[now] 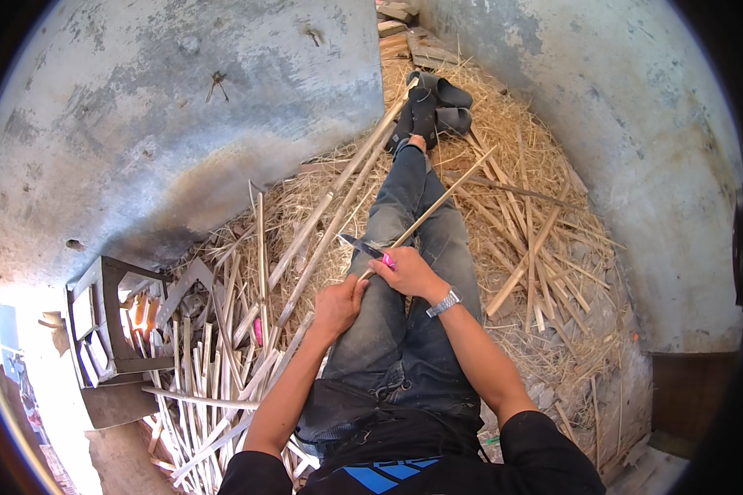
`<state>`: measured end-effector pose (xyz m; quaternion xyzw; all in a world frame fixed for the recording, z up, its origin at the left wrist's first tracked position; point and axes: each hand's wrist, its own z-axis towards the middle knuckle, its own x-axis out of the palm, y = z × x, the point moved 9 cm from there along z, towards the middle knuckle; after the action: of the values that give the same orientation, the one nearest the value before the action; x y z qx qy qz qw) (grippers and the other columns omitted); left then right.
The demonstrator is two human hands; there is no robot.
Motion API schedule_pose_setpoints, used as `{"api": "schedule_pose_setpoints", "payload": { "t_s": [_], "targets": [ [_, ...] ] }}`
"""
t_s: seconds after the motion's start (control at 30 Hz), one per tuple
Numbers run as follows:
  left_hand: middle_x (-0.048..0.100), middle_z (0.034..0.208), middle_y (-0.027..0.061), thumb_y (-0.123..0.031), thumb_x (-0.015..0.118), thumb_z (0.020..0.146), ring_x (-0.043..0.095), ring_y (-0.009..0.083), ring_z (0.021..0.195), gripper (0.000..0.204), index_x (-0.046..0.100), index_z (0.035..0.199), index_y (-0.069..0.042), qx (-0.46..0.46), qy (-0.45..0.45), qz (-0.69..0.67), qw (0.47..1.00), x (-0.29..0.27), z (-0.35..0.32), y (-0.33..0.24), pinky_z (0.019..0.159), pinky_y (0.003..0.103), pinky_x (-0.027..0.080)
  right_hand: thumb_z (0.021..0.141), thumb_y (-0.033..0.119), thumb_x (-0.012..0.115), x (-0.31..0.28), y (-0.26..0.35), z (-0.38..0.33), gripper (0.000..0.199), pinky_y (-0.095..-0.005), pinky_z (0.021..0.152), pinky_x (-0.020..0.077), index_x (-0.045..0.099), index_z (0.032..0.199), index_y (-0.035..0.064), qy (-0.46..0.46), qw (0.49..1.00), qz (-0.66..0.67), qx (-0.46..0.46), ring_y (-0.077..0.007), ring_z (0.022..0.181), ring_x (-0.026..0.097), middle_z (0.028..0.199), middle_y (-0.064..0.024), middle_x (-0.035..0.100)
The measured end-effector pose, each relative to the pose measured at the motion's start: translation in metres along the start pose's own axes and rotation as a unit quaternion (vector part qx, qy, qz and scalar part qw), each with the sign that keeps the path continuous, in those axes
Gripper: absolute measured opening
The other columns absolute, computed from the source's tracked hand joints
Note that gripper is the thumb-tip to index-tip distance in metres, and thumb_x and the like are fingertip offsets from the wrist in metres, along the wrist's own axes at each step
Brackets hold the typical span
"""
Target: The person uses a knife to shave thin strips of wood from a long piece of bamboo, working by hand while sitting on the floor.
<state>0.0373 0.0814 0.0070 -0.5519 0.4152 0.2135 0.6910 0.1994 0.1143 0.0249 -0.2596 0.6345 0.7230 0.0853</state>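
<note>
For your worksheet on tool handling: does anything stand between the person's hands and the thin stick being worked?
Nothing visible does. The left hand grips the stick at its near end, and the right hand holds a pink-handled knife with its blade against the stick, above the jeans.

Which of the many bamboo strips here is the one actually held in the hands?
The thin strip slanting over the jeans toward the upper right. The left hand grips its near end while the right hand holds a pink-handled knife against it; all others lie loose on the straw.
</note>
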Motion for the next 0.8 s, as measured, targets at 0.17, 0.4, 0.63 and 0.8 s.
{"api": "schedule_pose_setpoints", "payload": {
  "t_s": [0.17, 0.4, 0.63, 0.8],
  "targets": [
    [0.065, 0.070, 0.0221, -0.041, 0.053, 0.107, 0.065, 0.0473, 0.069, 0.033, 0.061, 0.095, -0.011, 0.013, 0.049, -0.023, 0.998, 0.012, 0.006, 0.003, 0.061, 0.059, 0.049, 0.096, 0.033, 0.072, -0.001, -0.016, 0.011, 0.041, -0.0414, 0.060, 0.0476, 0.065, 0.077, -0.0029, 0.092, 0.995, 0.047, 0.007, -0.0277, 0.058, 0.060, 0.065, -0.0156, 0.064],
    [0.054, 0.060, 0.0031, -0.039, 0.050, 0.111, 0.052, 0.0158, 0.055, 0.045, 0.062, 0.084, -0.006, -0.113, 0.130, -0.300, 0.938, 0.039, 0.016, 0.054, 0.055, 0.035, 0.042, 0.099, 0.025, 0.074, 0.033, -0.018, 0.002, 0.029, -0.0244, 0.045, 0.0347, 0.067, 0.079, 0.0046, 0.155, 0.914, 0.364, 0.088, -0.0049, 0.050, 0.049, 0.059, 0.0045, 0.054],
    [0.051, 0.066, -0.0024, -0.036, 0.049, 0.113, 0.045, 0.0078, 0.060, 0.043, 0.062, 0.085, -0.006, -0.113, 0.143, -0.334, 0.925, 0.025, 0.010, 0.036, 0.057, 0.027, 0.037, 0.096, 0.023, 0.078, -0.018, -0.045, -0.013, 0.026, -0.0233, 0.048, 0.0340, 0.069, 0.081, 0.0036, -0.098, 0.942, 0.280, 0.154, -0.0021, 0.052, 0.047, 0.060, 0.0071, 0.055],
    [0.053, 0.069, -0.0015, -0.031, 0.049, 0.113, 0.047, 0.0084, 0.062, 0.037, 0.066, 0.095, -0.003, -0.099, 0.152, -0.329, 0.927, 0.009, -0.007, 0.044, 0.059, 0.028, 0.040, 0.094, 0.027, 0.080, -0.067, -0.042, -0.037, 0.027, -0.0261, 0.058, 0.0415, 0.069, 0.088, 0.0028, -0.216, 0.957, 0.133, 0.138, -0.0047, 0.062, 0.052, 0.066, 0.0046, 0.058]
  ]
}}
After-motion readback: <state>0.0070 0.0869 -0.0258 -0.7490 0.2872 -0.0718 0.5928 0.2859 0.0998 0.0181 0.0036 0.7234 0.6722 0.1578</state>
